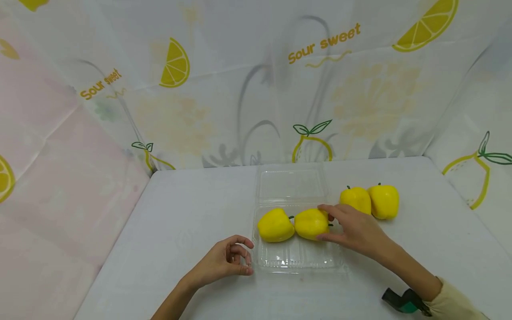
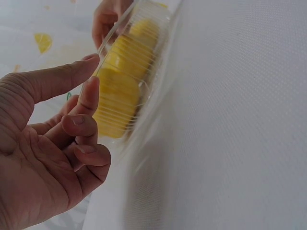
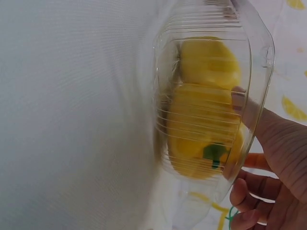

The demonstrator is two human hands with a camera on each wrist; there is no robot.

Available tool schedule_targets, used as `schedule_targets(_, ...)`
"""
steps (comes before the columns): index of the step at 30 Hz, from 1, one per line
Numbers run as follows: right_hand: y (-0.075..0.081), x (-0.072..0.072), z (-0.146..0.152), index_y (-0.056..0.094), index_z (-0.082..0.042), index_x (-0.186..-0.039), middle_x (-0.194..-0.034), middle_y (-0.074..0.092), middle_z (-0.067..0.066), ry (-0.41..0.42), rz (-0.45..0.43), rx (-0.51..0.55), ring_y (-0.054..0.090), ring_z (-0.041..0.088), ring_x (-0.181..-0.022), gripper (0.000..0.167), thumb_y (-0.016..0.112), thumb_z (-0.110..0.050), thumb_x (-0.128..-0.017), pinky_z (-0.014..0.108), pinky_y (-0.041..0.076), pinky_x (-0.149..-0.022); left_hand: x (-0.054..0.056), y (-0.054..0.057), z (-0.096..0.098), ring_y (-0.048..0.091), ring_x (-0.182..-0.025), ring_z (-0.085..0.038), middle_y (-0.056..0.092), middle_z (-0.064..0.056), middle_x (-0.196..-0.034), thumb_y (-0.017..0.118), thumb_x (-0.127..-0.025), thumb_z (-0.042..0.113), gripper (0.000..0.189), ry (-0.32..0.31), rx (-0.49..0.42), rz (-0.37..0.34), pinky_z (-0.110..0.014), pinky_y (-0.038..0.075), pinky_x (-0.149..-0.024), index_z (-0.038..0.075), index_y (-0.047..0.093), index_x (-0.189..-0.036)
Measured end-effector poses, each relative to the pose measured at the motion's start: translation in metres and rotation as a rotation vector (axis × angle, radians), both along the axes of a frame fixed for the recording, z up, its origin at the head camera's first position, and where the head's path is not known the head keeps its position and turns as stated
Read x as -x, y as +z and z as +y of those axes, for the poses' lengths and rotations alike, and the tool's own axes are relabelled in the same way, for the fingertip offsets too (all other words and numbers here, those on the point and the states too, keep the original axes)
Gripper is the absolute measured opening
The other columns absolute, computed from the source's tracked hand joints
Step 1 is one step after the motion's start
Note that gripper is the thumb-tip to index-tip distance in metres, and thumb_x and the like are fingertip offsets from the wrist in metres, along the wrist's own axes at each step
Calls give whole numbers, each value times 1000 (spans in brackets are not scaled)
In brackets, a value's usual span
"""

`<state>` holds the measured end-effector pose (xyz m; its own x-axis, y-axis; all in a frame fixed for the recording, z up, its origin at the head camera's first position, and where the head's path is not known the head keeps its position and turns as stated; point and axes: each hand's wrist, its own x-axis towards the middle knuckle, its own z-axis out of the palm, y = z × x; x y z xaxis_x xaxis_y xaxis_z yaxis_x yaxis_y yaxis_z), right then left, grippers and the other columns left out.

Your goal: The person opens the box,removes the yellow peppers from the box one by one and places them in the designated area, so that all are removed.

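Observation:
A clear plastic clamshell box lies with its lid spread back, two yellow bell peppers side by side in its far half. My right hand grips the right bell pepper, thumb on the near side and fingers on the far side. In the right wrist view this pepper shows through the box wall. Left of it lies the other bell pepper, on its side. My left hand is at the box's left rim, fingers loosely bent, fingertips at the edge, thumb and forefinger apart.
Two more yellow bell peppers, a left one and a right one, stand together on the white table right of the lid. Lemon-print cloth walls the back and sides. A black-and-green device is on the right wrist.

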<state>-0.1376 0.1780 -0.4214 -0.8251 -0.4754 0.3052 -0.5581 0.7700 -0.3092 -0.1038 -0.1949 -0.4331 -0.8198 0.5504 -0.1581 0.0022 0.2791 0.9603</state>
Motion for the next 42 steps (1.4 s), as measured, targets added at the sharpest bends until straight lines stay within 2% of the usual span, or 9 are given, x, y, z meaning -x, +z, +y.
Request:
schedule_targets(7, -4, -1, -6, 62, -15, -128, -95, 64, -5, -30, 37, -23, 56, 9, -79, 72, 81, -57, -72, 24, 48, -62, -1, 0, 0, 47, -63, -9, 69, -11, -91, 84, -78, 9, 54, 0, -2, 4, -18, 40, -58, -2, 54, -122)
schedule_targets(16, -6, -2, -8, 63, -11, -127, -92, 60, -3, -21, 87, -26, 51, 10, -74, 76, 85, -54, -68, 23, 47, -59, -2, 1, 1, 47, -63, -9, 69, -11, -90, 84, -78, 9, 54, 11, 4, 2, -18, 40, -58, -3, 55, -122)
schedule_targets(25, -6, -1, -8, 63, -13, -126, -92, 60, -3, -21, 76, -9, 51, 10, -74, 74, 87, -52, -68, 22, 46, -58, -1, 3, 2, 47, -63, -11, 69, -10, -90, 84, -78, 8, 54, 17, 20, -5, -18, 40, -58, -2, 55, -122)
schedule_targets(33, -2, -3, -8, 63, -15, -126, -92, 60, -6, -25, 19, 4, 51, 8, -74, 71, 87, -50, -69, 21, 44, -57, -1, 3, 2, 48, -63, -11, 68, -10, -90, 84, -79, 9, 53, 12, 16, -5, -19, 41, -58, -2, 55, -122)
schedule_targets(42, 6, -6, -5, 63, -16, -128, -93, 60, -8, -12, -8, 46, 56, 10, -79, 70, 86, -48, -70, 24, 48, -64, -1, 2, 1, 48, -64, -10, 69, -10, -90, 84, -79, 10, 53, 9, 20, 5, -19, 41, -59, -2, 55, -122)
